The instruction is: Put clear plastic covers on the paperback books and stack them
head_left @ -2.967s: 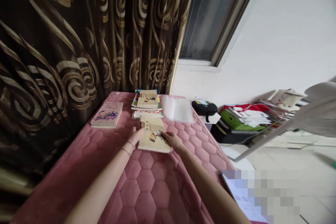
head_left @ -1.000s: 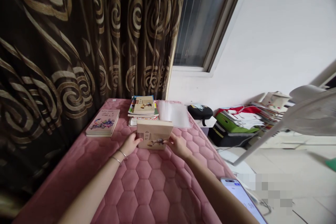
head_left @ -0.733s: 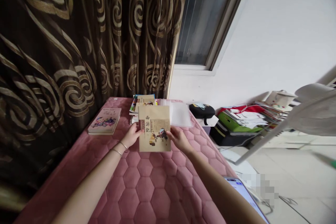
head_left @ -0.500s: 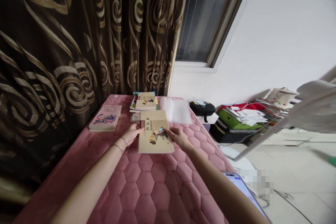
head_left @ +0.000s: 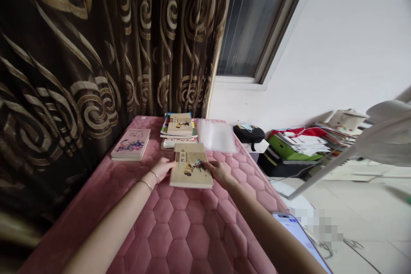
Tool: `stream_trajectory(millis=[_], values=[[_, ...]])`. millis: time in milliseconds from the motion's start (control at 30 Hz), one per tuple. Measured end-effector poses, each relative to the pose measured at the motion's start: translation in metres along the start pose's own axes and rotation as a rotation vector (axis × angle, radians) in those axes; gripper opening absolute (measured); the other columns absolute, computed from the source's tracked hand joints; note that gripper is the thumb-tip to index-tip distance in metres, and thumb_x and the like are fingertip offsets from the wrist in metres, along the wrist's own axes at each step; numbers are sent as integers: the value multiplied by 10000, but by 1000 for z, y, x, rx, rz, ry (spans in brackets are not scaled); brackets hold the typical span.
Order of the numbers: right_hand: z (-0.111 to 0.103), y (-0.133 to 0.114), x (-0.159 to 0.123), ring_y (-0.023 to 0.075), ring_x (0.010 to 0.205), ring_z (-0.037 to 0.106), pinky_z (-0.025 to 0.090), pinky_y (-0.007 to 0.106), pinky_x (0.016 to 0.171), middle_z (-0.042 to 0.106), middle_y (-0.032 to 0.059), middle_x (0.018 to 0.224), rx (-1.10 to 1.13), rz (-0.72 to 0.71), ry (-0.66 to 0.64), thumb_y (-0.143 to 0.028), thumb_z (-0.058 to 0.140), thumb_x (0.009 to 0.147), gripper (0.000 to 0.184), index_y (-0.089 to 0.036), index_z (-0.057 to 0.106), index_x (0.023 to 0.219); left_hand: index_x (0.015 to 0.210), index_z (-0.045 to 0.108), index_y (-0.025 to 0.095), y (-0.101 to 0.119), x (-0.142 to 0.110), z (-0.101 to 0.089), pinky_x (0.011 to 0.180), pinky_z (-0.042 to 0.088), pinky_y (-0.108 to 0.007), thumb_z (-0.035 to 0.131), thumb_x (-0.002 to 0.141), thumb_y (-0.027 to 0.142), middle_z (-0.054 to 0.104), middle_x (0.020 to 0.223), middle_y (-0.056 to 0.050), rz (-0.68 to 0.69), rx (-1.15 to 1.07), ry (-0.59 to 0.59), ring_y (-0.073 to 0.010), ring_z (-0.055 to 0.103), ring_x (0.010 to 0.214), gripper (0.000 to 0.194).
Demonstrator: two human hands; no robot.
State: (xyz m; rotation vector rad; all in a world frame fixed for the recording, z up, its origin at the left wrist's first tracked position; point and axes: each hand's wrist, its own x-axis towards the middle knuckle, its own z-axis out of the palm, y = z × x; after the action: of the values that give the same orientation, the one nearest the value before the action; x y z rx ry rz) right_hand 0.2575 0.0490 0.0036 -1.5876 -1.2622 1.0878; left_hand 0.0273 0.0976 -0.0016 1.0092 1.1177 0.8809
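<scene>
Cream book (head_left: 190,168) gripped at both side edges
Fingers (head_left: 171,164) of the left hand (head_left: 162,168) and right hand (head_left: 221,173) pinch it, on or just above the pink mattress (head_left: 182,227), near the book stack (head_left: 180,126).

Between the left hand (head_left: 164,167) and right hand (head_left: 221,174) I see a cream book (head_left: 192,175) with black lettering and a dark, multicoloured picture. Beyond the left hand, my view gives a pink book (head_left: 132,142) printed with blue-and-purple figures. Beneath both hands I get a pink mattress (head_left: 180,224) in a hexagon pattern; to their left, a dark brown curtain (head_left: 96,51) with golden-beige spirals.
</scene>
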Motion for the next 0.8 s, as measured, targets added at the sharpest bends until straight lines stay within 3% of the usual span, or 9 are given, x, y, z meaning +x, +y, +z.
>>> stream_trajectory(millis=[200, 367, 467, 600, 800], values=[[21, 44, -3, 172, 603, 579, 381, 237, 496, 671, 75, 667, -155, -78, 45, -485, 543, 747, 366, -150, 668, 670, 652, 564, 155, -46, -6, -1, 699, 485, -306, 785, 537, 135, 657, 603, -7, 44, 104, 231, -207, 655, 716, 249], [42, 40, -8, 176, 595, 579, 388, 236, 499, 670, 60, 663, -166, -159, 59, -568, 483, 748, 452, -154, 655, 690, 738, 541, 169, -49, -15, -16, 723, 469, -302, 738, 596, 143, 650, 641, 9, 113, 134, 369, -200, 642, 750, 245], [66, 20, -5, 165, 559, 549, 355, 232, 469, 638, 52, 612, -140, -238, 71, -613, 470, 738, 491, -155, 618, 639, 772, 536, 169, -31, -23, -44, 699, 472, -288, 730, 611, 150, 638, 651, 24, 164, 124, 399, -172, 626, 703, 253], [110, -24, 19, 158, 570, 531, 348, 226, 470, 636, 57, 623, -76, -368, 69, -628, 464, 745, 517, -142, 619, 662, 827, 567, 164, 16, -25, -99, 738, 473, -281, 758, 590, 159, 653, 705, 20, 238, 100, 428, -167, 627, 746, 304], [187, -92, 75, 157, 610, 555, 377, 209, 507, 662, 65, 652, -65, -343, 76, -544, 463, 794, 492, -105, 668, 706, 869, 626, 139, 81, -4, -175, 802, 498, -308, 764, 614, 204, 706, 801, -38, 300, 33, 440, -195, 657, 830, 297]])
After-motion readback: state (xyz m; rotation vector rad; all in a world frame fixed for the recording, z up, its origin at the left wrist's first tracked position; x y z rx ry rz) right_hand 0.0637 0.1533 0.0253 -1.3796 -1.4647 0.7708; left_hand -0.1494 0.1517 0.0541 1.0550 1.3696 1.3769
